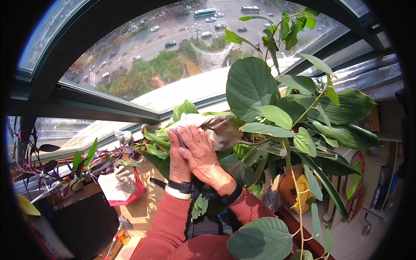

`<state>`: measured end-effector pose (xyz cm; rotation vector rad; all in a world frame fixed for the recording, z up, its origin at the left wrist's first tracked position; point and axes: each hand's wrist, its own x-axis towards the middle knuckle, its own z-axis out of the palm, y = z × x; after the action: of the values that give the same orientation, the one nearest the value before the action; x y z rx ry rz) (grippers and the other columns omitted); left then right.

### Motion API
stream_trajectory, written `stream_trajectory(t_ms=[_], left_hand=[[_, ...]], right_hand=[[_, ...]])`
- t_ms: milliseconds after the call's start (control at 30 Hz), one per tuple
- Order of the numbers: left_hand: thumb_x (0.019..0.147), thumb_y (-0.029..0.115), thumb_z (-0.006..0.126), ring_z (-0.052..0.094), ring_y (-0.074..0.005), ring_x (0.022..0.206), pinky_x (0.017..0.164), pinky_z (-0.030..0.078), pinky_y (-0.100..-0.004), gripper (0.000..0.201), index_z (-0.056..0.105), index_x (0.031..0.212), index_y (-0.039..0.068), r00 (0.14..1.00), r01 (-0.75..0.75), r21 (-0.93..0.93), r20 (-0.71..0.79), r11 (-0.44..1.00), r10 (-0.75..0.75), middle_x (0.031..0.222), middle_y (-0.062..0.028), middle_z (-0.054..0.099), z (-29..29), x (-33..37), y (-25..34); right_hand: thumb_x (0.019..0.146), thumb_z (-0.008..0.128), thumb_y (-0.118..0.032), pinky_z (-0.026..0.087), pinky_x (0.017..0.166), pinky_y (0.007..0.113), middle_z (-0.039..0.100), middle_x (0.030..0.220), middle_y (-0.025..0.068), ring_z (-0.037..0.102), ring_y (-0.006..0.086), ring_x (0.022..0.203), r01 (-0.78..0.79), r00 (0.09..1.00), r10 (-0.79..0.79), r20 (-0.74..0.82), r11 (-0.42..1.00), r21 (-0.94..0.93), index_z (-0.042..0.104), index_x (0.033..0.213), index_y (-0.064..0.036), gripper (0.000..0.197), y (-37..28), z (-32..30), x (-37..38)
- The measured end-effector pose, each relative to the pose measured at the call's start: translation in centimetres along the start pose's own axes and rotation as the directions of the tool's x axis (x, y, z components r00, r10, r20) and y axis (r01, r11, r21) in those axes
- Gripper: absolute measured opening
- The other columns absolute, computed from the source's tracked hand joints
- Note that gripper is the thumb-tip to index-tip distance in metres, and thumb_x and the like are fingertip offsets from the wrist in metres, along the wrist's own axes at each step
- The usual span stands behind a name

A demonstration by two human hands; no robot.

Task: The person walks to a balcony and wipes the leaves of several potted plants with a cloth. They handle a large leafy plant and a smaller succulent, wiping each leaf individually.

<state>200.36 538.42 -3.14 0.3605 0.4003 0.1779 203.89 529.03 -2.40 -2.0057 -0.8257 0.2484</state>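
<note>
A crumpled grey-white cloth (224, 132) lies among the leaves near the window, bunched against a striped green leaf (184, 109). My right hand (200, 152) presses on the cloth, its fingers close together and partly over my left hand. Beside and partly beneath it, my left hand (177, 161) also grips the cloth, with its fingertips hidden by the folds. Both wrists wear dark bands, and a white one circles the left. Close to the right of the cloth stands a large round green leaf (252, 89) of a tall climbing plant.
Purple-leaved plants (82, 167) line the left sill. A red-edged container (125, 186) with a pale cloth sits on the wooden surface (145, 203). A vine stem (294, 190) hangs at my right, near a yellow object (294, 190). Window frames (108, 102) enclose the far side, above a street.
</note>
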Motion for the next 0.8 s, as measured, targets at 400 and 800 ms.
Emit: stream_trajectory(t_ms=[400,800], left_hand=[[0.105,0.044,0.058,0.057,-0.0273,0.129,0.117,0.041,-0.0431,0.060,0.052,0.141,-0.003,0.993,0.018,-0.010,-0.118,1.000,-0.020,0.141,-0.0138,0.061,-3.9,1.9,-0.6],[0.099,0.018,0.071,0.054,-0.0252,0.134,0.118,0.039,-0.0430,0.050,0.052,0.143,0.002,0.982,-0.180,0.338,0.010,0.924,0.188,0.141,-0.0102,0.060,-4.1,2.8,-2.3]], right_hand=[[0.091,0.058,0.000,0.043,0.105,0.045,0.063,0.130,0.0184,0.058,0.0392,0.125,-0.052,0.992,0.071,-0.103,0.983,0.174,0.063,0.137,-0.0087,0.047,2.9,1.3,-0.6],[0.092,0.058,0.002,0.046,0.106,0.044,0.061,0.135,0.0232,0.059,0.0388,0.125,-0.413,0.898,0.429,-0.099,0.899,0.145,0.058,0.139,0.0002,0.047,9.5,-0.4,0.1]])
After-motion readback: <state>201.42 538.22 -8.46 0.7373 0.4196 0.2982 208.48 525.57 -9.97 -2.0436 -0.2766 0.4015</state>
